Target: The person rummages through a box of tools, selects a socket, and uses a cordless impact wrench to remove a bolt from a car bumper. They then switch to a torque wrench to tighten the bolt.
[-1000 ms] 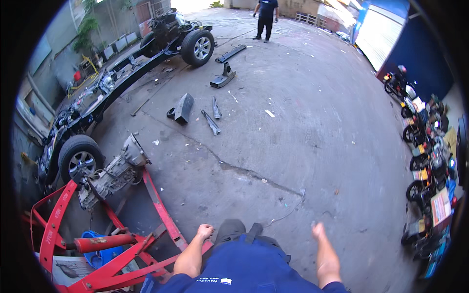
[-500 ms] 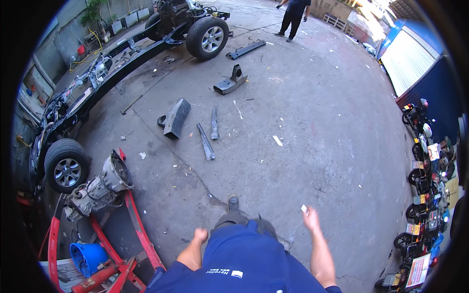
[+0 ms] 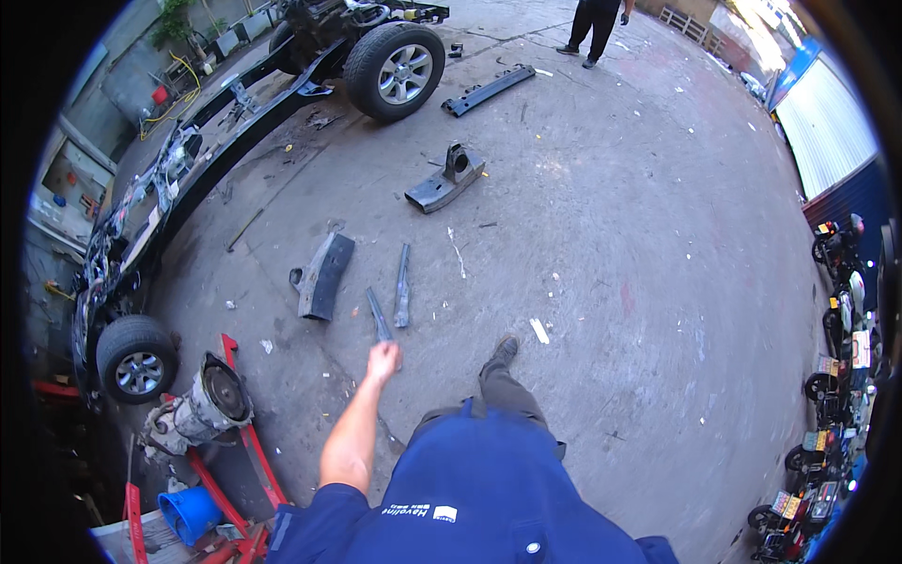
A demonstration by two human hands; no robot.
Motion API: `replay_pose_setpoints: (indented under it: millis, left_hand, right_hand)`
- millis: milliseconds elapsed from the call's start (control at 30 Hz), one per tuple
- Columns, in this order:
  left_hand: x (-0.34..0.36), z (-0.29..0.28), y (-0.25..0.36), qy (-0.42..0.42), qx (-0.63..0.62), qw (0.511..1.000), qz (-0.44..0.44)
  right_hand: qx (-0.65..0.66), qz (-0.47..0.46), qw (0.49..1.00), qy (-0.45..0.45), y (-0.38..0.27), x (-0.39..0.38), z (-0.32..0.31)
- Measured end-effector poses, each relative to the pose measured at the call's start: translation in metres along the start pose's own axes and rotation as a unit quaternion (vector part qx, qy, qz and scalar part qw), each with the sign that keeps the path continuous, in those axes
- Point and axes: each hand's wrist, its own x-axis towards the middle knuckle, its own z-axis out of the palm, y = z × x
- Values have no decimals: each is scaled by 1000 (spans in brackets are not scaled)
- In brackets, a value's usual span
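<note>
My left hand (image 3: 383,361) swings out in front of me, its fingers curled into a fist with nothing showing from it. It overlaps the near end of a narrow dark metal piece (image 3: 378,312) that lies on the concrete. Beside that piece is a second narrow strip of metal (image 3: 403,285). To their left rests a larger black box-shaped frame section (image 3: 326,277) with a round bracket. Farther off lies a curved black crossmember (image 3: 440,191) with an upright ring mount. My right hand is out of view, and my shod foot (image 3: 505,351) is stepping forward.
A vehicle chassis (image 3: 225,141) with wheels runs along the left. Near it, a gearbox (image 3: 202,404) sits by a red stand (image 3: 265,465) and a blue bucket (image 3: 191,513). A black bar (image 3: 489,90) lies ahead, close to a standing person (image 3: 594,33). Parked motorbikes (image 3: 799,458) line the right.
I have stepped forward, and the floor parts come nearer. My left hand has swung ahead. My right hand, holding a small white thing before, has left the view.
</note>
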Motion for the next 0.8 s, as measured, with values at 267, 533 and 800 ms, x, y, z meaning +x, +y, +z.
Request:
replay_pose_setpoints:
  millis: [267, 533, 800]
  left_hand:
    - [5, 117, -2, -34, 80, 969, -233]
    - [223, 219, 103, -17, 8, 969, -246]
    - [544, 246, 419, 28, 139, 989, -42]
  right_hand:
    - [92, -314, 884, 335, -392, 86, -505]
    - [-65, -421, 829, 363, -588, 154, -684]
    - [12, -102, 988, 113, -476, 272, -646]
